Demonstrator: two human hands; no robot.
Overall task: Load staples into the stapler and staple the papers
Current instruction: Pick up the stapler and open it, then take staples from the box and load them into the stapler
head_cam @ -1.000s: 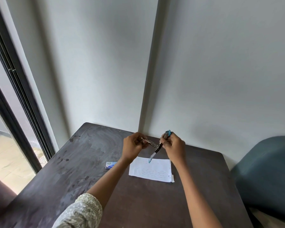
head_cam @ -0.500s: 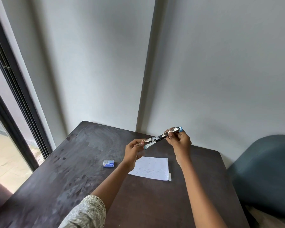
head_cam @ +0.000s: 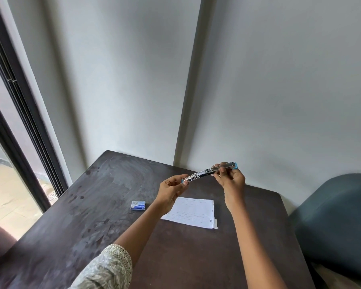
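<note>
A metal stapler [head_cam: 204, 173] with blue ends is swung open flat into one long line and held in the air above the table. My right hand [head_cam: 230, 180] grips its upper right half. My left hand [head_cam: 172, 189] pinches the lower left end between thumb and fingers. Under the hands, a small stack of white papers [head_cam: 193, 211] lies flat on the dark table [head_cam: 92, 205]. A small blue staple box [head_cam: 138, 205] rests on the table left of the papers. Whether staples sit in the stapler's channel is too small to tell.
Grey walls meet in a corner just behind the table. A dark-framed window [head_cam: 15, 113] runs along the left side. A blue-grey upholstered chair [head_cam: 338, 217] stands close to the table's right edge.
A second ago the stapler hung bent in a V between my hands. It has since been swung out straight and lifted higher, with my right hand moving up and to the right.
</note>
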